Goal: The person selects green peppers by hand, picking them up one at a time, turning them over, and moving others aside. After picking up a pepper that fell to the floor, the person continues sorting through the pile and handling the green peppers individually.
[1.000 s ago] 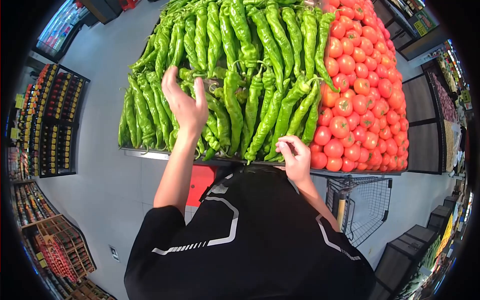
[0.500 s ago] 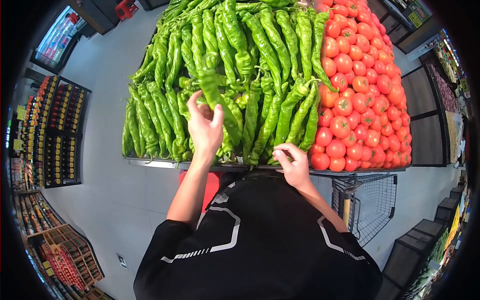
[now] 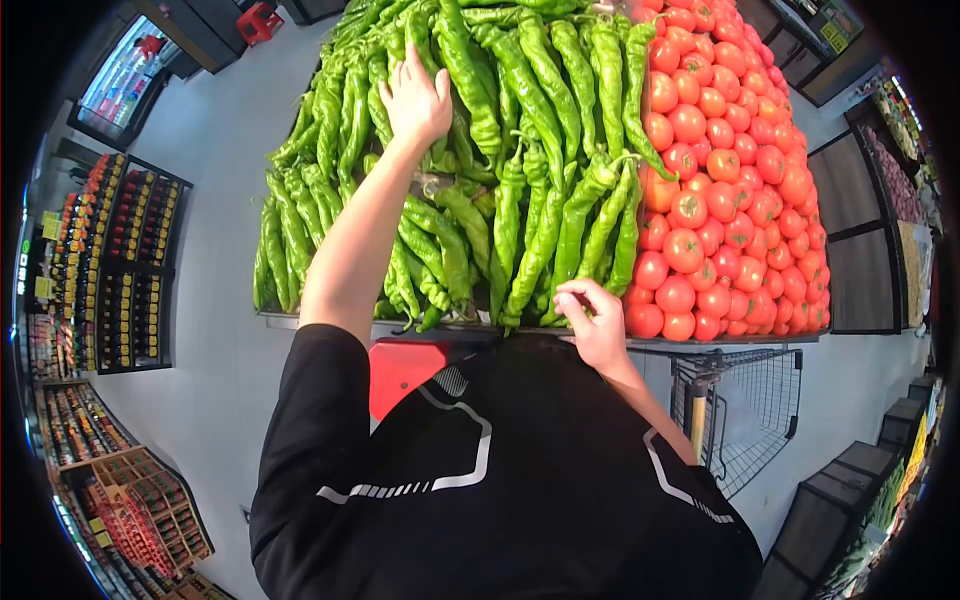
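My left hand (image 3: 415, 105) is over the upper rows of long green peppers (image 3: 540, 90), palm down and fingers apart, with its fingertips by a pepper near the back. No pepper is gripped in it that I can see. At the front edge of the pile, my right hand (image 3: 596, 325) is loosely curled, its thumb and fingertips close together beside the lower peppers (image 3: 575, 225), with nothing visible between them. A gap with darker, jumbled peppers lies below my left wrist.
Red tomatoes (image 3: 715, 210) are heaped right of the peppers. The metal display edge (image 3: 470, 329) runs before my body. A wire shopping cart (image 3: 750, 410) stands at lower right, a red object (image 3: 400, 375) at lower left, and bottle shelves (image 3: 130, 260) at far left.
My left hand has moved up and away from my body, from the middle of the peppers to the back rows, and has let go of the pepper it held. My right hand is nearly unchanged.
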A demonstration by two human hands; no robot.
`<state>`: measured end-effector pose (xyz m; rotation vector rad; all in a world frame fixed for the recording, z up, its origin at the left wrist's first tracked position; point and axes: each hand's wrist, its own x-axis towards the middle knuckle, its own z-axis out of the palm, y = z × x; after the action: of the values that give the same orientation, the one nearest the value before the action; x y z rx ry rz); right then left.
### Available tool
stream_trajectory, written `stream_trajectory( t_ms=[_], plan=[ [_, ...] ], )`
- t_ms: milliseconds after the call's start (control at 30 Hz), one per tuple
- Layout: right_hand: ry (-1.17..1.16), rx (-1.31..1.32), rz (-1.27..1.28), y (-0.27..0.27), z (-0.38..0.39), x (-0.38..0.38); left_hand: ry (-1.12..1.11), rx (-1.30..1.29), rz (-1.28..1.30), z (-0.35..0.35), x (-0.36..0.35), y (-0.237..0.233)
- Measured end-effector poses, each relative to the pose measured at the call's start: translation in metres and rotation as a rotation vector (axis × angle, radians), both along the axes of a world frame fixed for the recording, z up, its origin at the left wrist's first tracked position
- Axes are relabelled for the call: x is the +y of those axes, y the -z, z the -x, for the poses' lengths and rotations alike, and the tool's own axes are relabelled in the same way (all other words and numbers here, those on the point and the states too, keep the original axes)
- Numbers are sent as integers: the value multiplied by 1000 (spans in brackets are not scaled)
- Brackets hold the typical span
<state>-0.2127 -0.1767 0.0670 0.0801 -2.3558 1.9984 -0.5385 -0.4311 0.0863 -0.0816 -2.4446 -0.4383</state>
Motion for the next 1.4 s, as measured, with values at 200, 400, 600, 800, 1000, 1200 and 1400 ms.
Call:
stream_trajectory(
  t_ms=[200,400,600,800,1000,1200,1400],
  plan=[
    [10,-50,18,7,-3,4,-11,-160,-36,12,-16,-10],
    [-32,-120,3,9,-6,8,113,172,-495,-119,-27,-40],
    [66,-246,101,21,-7,9,-50,-496,-221,-258,-9,16],
    [-152,-172,19,12,9,-16,-64,-605,-167,-257,17,40],
    [-250,-149,-9,14,9,-25,-28,-710,-527,-256,-14,21],
    [-185,-261,56,29,2,-19,-176,-523,-308,-238,-28,23],
    [-215,-226,59,30,4,-24,-235,-508,-112,-202,5,24]
  ],
)
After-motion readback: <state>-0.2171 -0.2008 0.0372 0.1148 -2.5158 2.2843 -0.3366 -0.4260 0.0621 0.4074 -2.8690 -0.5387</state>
